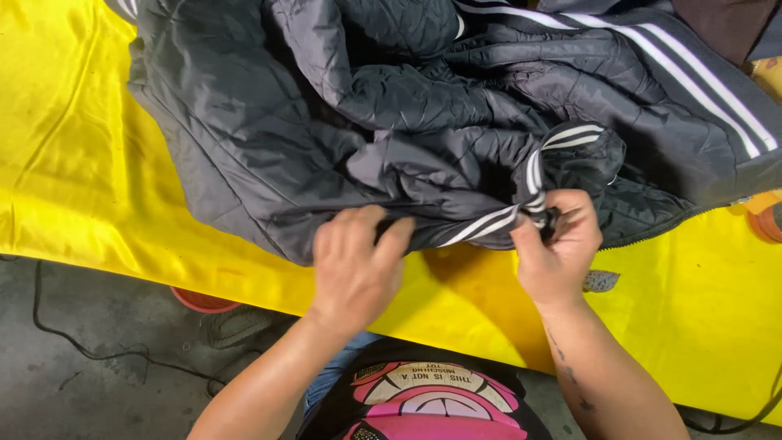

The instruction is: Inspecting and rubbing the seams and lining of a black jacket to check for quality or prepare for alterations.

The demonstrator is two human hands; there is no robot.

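Note:
A dark grey quilted jacket (342, 122) with white stripes lies crumpled on a yellow cloth-covered table (73, 179). My left hand (354, 265) presses down on the jacket's near hem, fingers curled over the fabric edge. My right hand (558, 248) pinches a striped cuff or hem end of the jacket (533, 204) between thumb and fingers. Both hands sit at the jacket's front edge, a short stretch of striped hem between them.
The table's front edge runs diagonally from left to lower right. Below it are a grey concrete floor (73, 358) with a black cable (49, 326), a red round object (202, 301) and a shoe (236, 326). An orange item (766, 216) sits at the right edge.

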